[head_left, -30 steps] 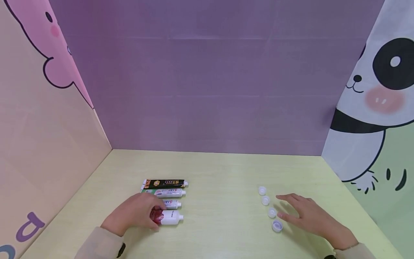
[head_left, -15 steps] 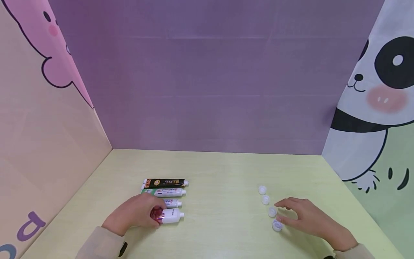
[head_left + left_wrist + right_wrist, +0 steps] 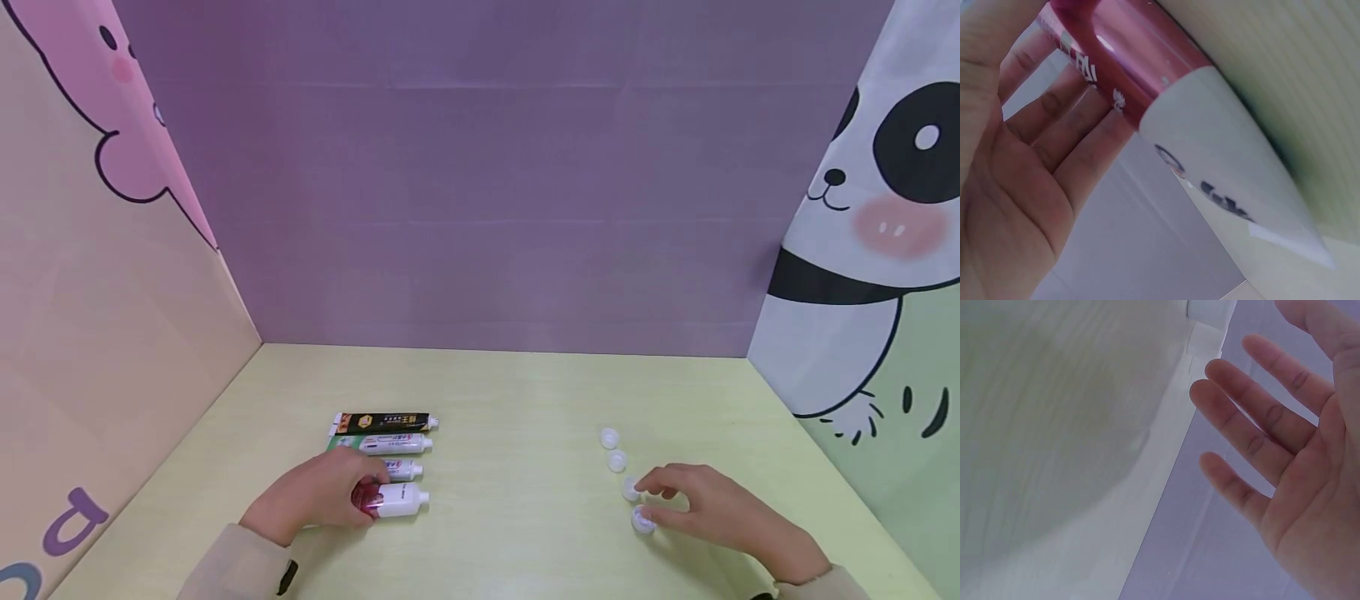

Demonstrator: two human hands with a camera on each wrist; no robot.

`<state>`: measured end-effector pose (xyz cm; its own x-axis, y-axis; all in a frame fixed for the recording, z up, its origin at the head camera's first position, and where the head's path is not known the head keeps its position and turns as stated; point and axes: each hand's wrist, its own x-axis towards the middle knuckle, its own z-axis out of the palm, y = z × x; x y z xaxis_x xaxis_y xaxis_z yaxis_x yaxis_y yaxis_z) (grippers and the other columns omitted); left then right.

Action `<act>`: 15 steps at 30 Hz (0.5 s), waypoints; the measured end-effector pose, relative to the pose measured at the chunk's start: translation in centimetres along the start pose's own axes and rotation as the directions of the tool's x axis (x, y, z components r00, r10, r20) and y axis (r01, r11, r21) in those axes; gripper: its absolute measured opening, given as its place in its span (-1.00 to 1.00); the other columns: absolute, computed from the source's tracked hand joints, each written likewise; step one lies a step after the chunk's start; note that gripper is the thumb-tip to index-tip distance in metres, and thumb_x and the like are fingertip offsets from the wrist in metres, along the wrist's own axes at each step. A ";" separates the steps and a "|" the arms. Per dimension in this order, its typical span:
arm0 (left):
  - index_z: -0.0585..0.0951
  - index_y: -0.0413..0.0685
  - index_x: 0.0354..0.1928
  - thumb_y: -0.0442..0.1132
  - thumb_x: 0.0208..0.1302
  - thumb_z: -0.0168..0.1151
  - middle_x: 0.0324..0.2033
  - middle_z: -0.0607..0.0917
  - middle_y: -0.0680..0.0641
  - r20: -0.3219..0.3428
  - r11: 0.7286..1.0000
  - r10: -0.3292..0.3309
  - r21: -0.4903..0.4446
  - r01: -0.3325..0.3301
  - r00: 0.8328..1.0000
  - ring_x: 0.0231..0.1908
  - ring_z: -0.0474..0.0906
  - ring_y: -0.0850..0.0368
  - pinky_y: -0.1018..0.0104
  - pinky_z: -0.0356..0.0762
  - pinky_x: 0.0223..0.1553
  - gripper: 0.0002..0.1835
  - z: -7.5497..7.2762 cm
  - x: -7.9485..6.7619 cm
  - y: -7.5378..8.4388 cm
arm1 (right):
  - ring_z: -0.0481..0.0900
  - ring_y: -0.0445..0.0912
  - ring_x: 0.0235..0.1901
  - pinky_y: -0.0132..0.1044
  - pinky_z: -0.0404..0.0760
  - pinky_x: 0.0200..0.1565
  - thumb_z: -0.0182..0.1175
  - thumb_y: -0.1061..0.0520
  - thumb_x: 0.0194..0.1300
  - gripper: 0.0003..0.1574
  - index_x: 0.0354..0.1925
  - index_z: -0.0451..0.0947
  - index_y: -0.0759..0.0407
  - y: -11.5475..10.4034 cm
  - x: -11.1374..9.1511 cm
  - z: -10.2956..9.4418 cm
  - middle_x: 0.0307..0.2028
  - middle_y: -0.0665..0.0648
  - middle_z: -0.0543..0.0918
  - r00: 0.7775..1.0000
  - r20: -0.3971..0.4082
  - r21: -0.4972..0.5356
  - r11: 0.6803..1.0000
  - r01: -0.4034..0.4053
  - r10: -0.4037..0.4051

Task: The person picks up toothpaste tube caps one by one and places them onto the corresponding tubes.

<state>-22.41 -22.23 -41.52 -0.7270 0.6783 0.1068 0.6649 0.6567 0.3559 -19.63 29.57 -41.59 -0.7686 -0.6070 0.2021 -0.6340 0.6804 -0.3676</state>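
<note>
My left hand (image 3: 322, 496) grips a red and white squeeze tube (image 3: 400, 500), thumb on the near side and fingers round the far side. Its white, uncapped nozzle points right. In the left wrist view the white shoulder of this tube (image 3: 1222, 150) fills the middle. Over the right part of the table my right hand (image 3: 708, 508) hovers with thumb and index finger apart. The thumb tip overlaps the nearest white cap (image 3: 642, 522); I cannot tell whether it touches. Beside the index finger lies another white cap (image 3: 630, 489). The right wrist view shows the fingers (image 3: 1235, 419) spread.
Behind the gripped tube lie a small white tube (image 3: 402, 470), a white and green tube (image 3: 393, 444) and a black tube (image 3: 382, 423). Two more caps, a middle one (image 3: 617, 461) and a far one (image 3: 609, 437), continue the row. Printed panels (image 3: 510, 208) enclose the table.
My right hand has lowered and moved slightly left to the nearest caps, its thumb and index finger drawing closer together. The left hand and its tube have barely shifted.
</note>
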 end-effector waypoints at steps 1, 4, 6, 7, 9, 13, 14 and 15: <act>0.61 0.14 -0.35 -0.31 -0.09 0.56 -0.56 0.43 0.26 0.000 1.000 0.005 -0.001 -0.005 1.000 -0.52 0.29 0.41 0.46 0.31 -0.52 -0.69 0.0 0.0 0.0 | 0.58 -0.22 -0.23 -0.24 0.60 -0.23 0.33 -0.12 0.33 -0.70 -0.07 0.67 -0.02 0.0 0.0 0.0 -0.15 -0.12 0.69 1.000 0.003 0.003 1.000 0.001 -0.001; 0.62 0.13 -0.35 -0.32 -0.09 0.54 -0.57 0.44 0.24 0.003 1.000 0.011 -0.010 -0.011 1.000 -0.52 0.29 0.41 0.47 0.32 -0.52 -0.71 -0.1 0.1 0.1 | 0.57 -0.25 -0.25 -0.26 0.59 -0.26 0.32 -0.12 0.34 -0.72 -0.08 0.67 -0.03 -0.1 0.0 0.1 -0.17 -0.16 0.69 1.000 0.014 0.015 1.000 0.001 -0.001; 0.68 0.09 -0.30 -0.30 -0.07 0.55 -0.53 0.48 0.25 0.007 1.000 0.009 -0.015 -0.009 1.000 -0.49 0.32 0.40 0.46 0.35 -0.49 -0.73 -0.1 0.2 0.2 | 0.56 -0.26 -0.25 -0.26 0.58 -0.27 0.33 -0.13 0.33 -0.73 -0.09 0.67 -0.05 -0.1 0.0 0.2 -0.18 -0.19 0.68 1.000 0.022 0.025 1.000 -0.010 0.010; 0.71 0.06 -0.27 -0.29 -0.07 0.55 -0.50 0.50 0.26 0.007 1.000 0.009 -0.016 -0.009 1.000 -0.47 0.34 0.39 0.45 0.36 -0.47 -0.73 -0.1 0.2 0.3 | 0.55 -0.27 -0.25 -0.27 0.58 -0.28 0.33 -0.14 0.33 -0.72 -0.09 0.67 -0.06 -0.1 0.0 0.2 -0.19 -0.20 0.67 0.999 0.028 0.028 0.999 -0.017 0.016; 0.75 0.04 -0.19 -0.27 -0.05 0.54 -0.45 0.54 0.27 0.005 1.000 0.005 -0.011 -0.005 1.000 -0.42 0.38 0.37 0.43 0.40 -0.43 -0.69 -0.1 0.3 0.4 | 0.55 -0.27 -0.25 -0.27 0.58 -0.28 0.34 -0.16 0.31 -0.70 -0.09 0.67 -0.06 -0.1 0.0 0.3 -0.19 -0.21 0.67 0.999 0.039 0.028 0.999 -0.027 0.026; 0.78 0.00 -0.09 -0.26 -0.03 0.54 -0.43 0.54 0.28 0.006 1.000 0.001 -0.014 -0.001 1.000 -0.39 0.40 0.34 0.41 0.41 -0.39 -0.63 -0.2 0.4 0.5 | 0.56 -0.30 -0.25 -0.28 0.59 -0.26 0.39 -0.19 0.25 -0.62 -0.09 0.68 -0.03 -0.2 0.1 0.4 -0.19 -0.21 0.67 0.997 0.065 0.013 0.999 -0.037 0.036; 0.77 0.00 -0.08 -0.26 -0.02 0.54 -0.45 0.53 0.28 0.007 1.000 0.003 -0.016 -0.003 1.000 -0.40 0.39 0.34 0.41 0.41 -0.39 -0.63 -0.2 0.5 0.6 | 0.56 -0.30 -0.25 -0.28 0.60 -0.26 0.40 -0.19 0.22 -0.60 -0.09 0.68 -0.02 -0.3 0.1 0.5 -0.20 -0.21 0.67 0.997 0.071 0.010 0.999 -0.037 0.036; 0.77 -0.01 -0.05 -0.25 -0.02 0.54 -0.45 0.52 0.29 0.007 1.000 0.002 -0.020 -0.002 1.000 -0.39 0.39 0.35 0.41 0.41 -0.38 -0.61 -0.2 0.5 0.6 | 0.57 -0.31 -0.26 -0.28 0.60 -0.25 0.42 -0.19 0.20 -0.59 -0.09 0.68 -0.01 -0.3 0.1 0.5 -0.21 -0.22 0.67 0.996 0.077 0.007 0.999 -0.039 0.038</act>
<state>-22.42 -21.58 -41.11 -0.7243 0.6820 0.1015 0.6630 0.6486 0.3739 -19.50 29.06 -41.89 -0.7833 -0.6105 0.1170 -0.6031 0.7007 -0.3813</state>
